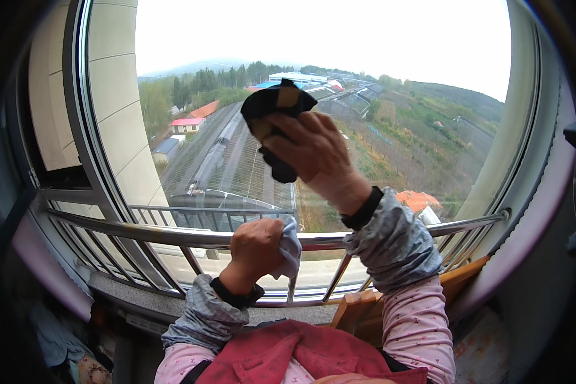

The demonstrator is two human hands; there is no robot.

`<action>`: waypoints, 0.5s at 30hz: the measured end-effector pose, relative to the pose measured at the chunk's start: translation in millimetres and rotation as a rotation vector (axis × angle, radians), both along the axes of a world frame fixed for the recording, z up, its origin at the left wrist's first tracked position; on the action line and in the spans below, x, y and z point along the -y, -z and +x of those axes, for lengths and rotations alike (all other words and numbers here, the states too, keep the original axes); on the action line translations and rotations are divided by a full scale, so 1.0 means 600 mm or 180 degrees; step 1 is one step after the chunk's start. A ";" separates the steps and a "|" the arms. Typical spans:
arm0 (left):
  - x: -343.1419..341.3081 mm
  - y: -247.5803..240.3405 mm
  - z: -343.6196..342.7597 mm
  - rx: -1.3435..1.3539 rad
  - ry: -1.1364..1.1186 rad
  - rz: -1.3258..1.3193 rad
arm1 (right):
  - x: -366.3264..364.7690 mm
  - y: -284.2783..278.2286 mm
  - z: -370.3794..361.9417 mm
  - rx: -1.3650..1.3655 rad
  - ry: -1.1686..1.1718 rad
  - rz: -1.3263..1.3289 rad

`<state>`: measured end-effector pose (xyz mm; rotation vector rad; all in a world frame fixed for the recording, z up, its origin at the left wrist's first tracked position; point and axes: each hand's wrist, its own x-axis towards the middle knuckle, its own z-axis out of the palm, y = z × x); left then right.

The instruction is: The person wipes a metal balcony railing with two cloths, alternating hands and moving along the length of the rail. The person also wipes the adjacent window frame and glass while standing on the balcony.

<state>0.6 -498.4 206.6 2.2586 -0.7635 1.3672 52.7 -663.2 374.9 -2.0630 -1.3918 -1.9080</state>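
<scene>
High above the railing, your right hand grips a black cloth, roughly upright lengthwise, left of its fingers; below, at railing height, your left hand clasps a pale cloth.

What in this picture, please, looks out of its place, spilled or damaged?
Nothing plainly looks spilled or damaged. The right hand holds a dark cloth above the rail; the left hand holds a grey cloth at it. Only the crumpled fabric at lower left looks untidy, lying heaped in shadow.
</scene>
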 end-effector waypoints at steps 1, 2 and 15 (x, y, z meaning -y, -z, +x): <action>-0.019 0.002 0.001 -0.0092 -0.0006 0.0059 | 0.015 -0.014 0.006 0.0028 0.0068 -0.0048; -0.048 0.004 0.001 -0.0145 -0.0074 -0.0007 | 0.050 -0.032 0.017 0.0015 0.0258 0.0117; -0.307 0.004 0.002 -0.0657 -0.1506 -0.0391 | 0.428 -0.189 0.139 0.0737 0.1454 0.3152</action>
